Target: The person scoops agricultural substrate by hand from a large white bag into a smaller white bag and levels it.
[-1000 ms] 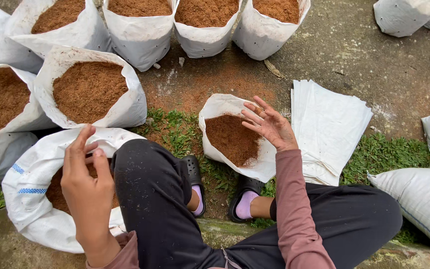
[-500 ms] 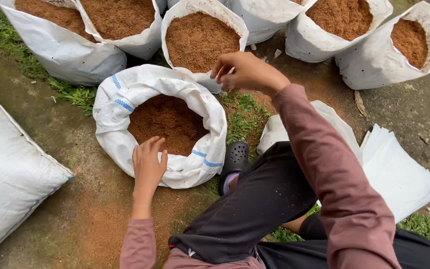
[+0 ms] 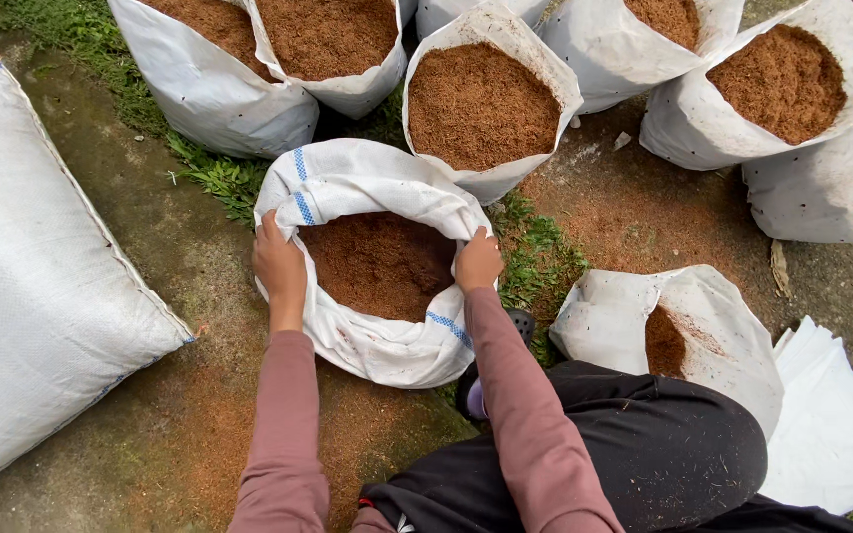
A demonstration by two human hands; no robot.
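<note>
A white woven sack (image 3: pixel 367 188) with blue stripes stands open on the ground before me, its rim rolled down, with brown coco peat (image 3: pixel 379 262) inside. My left hand (image 3: pixel 278 262) grips the rolled rim on its left side. My right hand (image 3: pixel 478 262) grips the rim on its right side. Both arms wear mauve sleeves. A small white grow bag (image 3: pixel 703 306), partly filled with the same brown peat, sits to the right by my knee in black trousers.
Several filled white grow bags (image 3: pixel 486 99) stand in a row behind the sack. A large closed white sack (image 3: pixel 41 286) lies at the left. A stack of flat empty white bags (image 3: pixel 831 424) lies at the right. The ground is concrete with grass patches.
My view has swung left from the small bag to the big sack. Both hands moved onto the sack's rim and took hold of it; the right hand came over from the bags behind.
</note>
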